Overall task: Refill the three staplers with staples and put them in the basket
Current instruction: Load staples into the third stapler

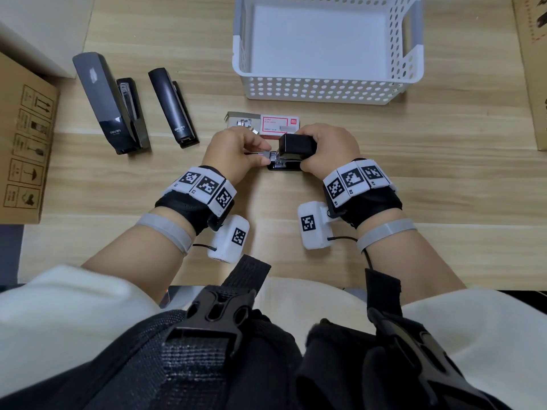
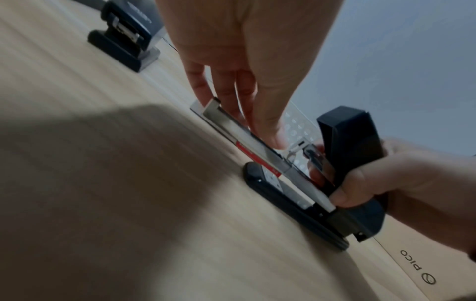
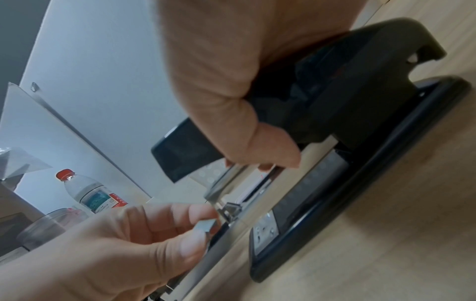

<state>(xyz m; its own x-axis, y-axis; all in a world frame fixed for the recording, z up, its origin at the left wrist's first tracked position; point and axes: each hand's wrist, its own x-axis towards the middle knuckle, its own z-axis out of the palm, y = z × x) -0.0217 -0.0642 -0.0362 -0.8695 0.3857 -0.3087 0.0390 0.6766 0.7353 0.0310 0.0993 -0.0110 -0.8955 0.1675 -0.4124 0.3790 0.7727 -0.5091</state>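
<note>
A small black stapler point(image 1: 291, 155) sits on the wooden table with its top cover lifted; my right hand point(image 1: 324, 149) grips that cover point(image 2: 347, 142) and holds it up. My left hand point(image 1: 236, 152) pinches a silver strip of staples point(image 3: 204, 226) at the front end of the stapler's metal channel point(image 2: 296, 177). The red and white staple box point(image 1: 273, 125) lies open just behind my hands. Two larger black staplers point(image 1: 112, 105) point(image 1: 173, 108) lie at the left. The white perforated basket point(image 1: 325, 87) stands behind with nothing in it.
A cardboard box point(image 1: 23, 149) lies at the table's left edge and another box point(image 1: 532, 69) at the right edge. In the right wrist view a water bottle point(image 3: 90, 193) and a clear jar point(image 3: 49, 228) stand far left.
</note>
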